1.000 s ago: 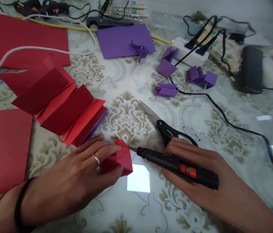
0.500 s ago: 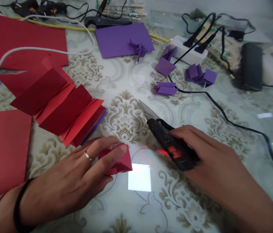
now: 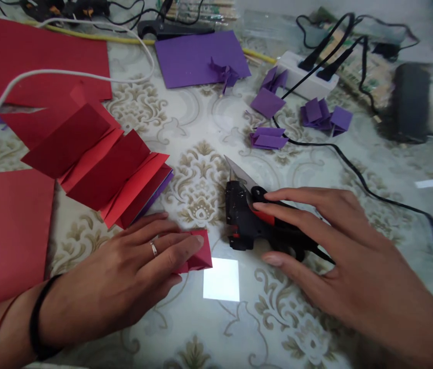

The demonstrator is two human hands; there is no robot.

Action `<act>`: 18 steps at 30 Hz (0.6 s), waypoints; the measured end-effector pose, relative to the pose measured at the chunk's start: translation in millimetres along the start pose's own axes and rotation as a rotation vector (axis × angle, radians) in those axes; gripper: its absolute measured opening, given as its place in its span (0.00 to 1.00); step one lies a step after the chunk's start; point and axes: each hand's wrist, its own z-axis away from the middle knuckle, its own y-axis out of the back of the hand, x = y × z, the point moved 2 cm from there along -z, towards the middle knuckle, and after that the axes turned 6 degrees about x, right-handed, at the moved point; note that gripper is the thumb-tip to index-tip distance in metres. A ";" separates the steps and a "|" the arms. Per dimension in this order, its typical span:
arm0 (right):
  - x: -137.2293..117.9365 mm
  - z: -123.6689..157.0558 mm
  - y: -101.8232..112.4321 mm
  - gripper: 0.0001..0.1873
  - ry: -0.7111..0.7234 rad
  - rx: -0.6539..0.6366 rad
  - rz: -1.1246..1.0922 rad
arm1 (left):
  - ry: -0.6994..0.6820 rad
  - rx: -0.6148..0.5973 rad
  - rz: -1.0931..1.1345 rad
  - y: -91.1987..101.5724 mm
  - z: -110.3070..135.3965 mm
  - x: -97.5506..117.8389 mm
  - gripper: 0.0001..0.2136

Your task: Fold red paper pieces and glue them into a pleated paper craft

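My left hand point(image 3: 135, 271) rests at the lower left, its fingers over a small folded red paper piece point(image 3: 202, 251) and pinning it to the table. Part of that piece is hidden under the fingers. A black glue gun point(image 3: 243, 212) with orange parts lies on its side at the middle. Scissors point(image 3: 244, 173) lie behind and partly under it, blades pointing up and left. My right hand point(image 3: 339, 251) is open around the gun's handle, fingers spread and thumb apart; some fingertips are on or just above the gun and scissors. Left of centre stands a pleated red paper strip point(image 3: 108, 169) with a purple edge.
Red sheets point(image 3: 8, 236) lie at the left. A purple sheet point(image 3: 197, 59) and several folded purple pieces point(image 3: 268, 102) are farther back. A white power strip point(image 3: 304, 77) has black plugs in it; a black cord point(image 3: 370, 192) runs down the right side.
My right hand has loosened from the glue gun and its fingers have spread. The gun has come down onto the table beside the scissors. The left hand stays on the red piece.
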 end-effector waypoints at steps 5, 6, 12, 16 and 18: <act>-28.3 -4.0 -5.7 0.12 0.115 0.010 -0.119 | -0.029 0.003 0.000 -2.8 -0.2 -2.2 0.14; -33.3 -4.2 -8.9 0.12 0.140 -0.004 -0.132 | -0.034 0.007 0.000 -3.6 -0.2 -2.7 0.14; -44.6 -0.3 -24.2 0.19 0.208 -0.080 -0.106 | -0.062 0.038 0.030 -5.9 0.3 -3.6 0.13; -46.1 1.0 -28.0 0.23 0.246 -0.110 -0.083 | -0.074 0.044 0.041 -6.0 1.8 -3.8 0.12; -47.1 0.3 -29.1 0.24 0.254 -0.128 -0.065 | -0.073 0.046 0.036 -5.6 2.3 -3.6 0.12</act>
